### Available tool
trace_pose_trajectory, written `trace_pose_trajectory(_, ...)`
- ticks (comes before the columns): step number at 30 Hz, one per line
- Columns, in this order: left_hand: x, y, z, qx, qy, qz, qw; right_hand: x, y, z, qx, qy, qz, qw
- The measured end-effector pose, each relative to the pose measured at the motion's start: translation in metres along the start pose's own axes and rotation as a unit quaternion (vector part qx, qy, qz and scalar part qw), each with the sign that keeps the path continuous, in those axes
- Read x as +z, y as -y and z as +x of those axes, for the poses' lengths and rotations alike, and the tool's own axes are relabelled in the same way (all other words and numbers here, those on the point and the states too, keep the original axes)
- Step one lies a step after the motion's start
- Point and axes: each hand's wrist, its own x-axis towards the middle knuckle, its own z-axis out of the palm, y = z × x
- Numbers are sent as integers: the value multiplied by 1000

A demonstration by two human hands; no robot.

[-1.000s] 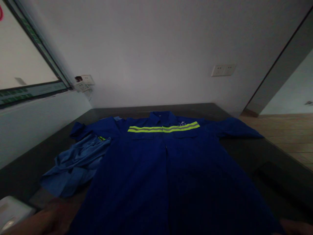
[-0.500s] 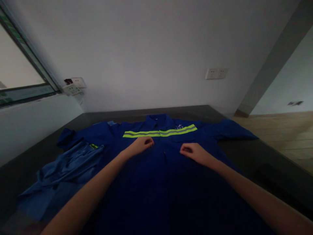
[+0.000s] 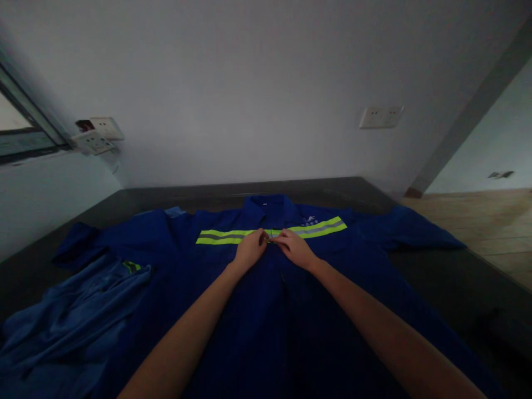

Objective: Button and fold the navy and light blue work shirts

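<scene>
Dark blue garment (image 3: pixel 249 332): lower end cut off
Lighter garment (image 3: pixel 70 327): cut off lower left
Chest lettering (image 3: pixel 310 223): unreadably small
Left hand (image 3: pixel 251 247), right hand (image 3: pixel 296 248): grip too small to tell

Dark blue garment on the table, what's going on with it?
A person's left hand and right hand meet on the dark blue garment, fingertips close together at its reflective stripe; whether they grip it is unclear. The garment lies spread on a dark table, collar toward the wall. A lighter blue garment lies crumpled at left.
</scene>
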Motion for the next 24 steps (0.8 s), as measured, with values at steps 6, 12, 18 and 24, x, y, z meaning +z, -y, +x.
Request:
trace_pose_trajectory(6,3,-1,1,17,-13,4,1000,4,-5,-6,-6,-7,23,1000)
trace_pose_trajectory(12,-8,4,6,43,44,-41,997,-4,-2,-4,-9,-5,46,999)
trace_pose_trajectory(18,-13,1,6,44,71,2,997,-21,2,-1,-42,74,-49,995)
trace_pose_trajectory(24,-2,-9,-2,42,19,84,995,-23,0,0,-22,66,-75,995)
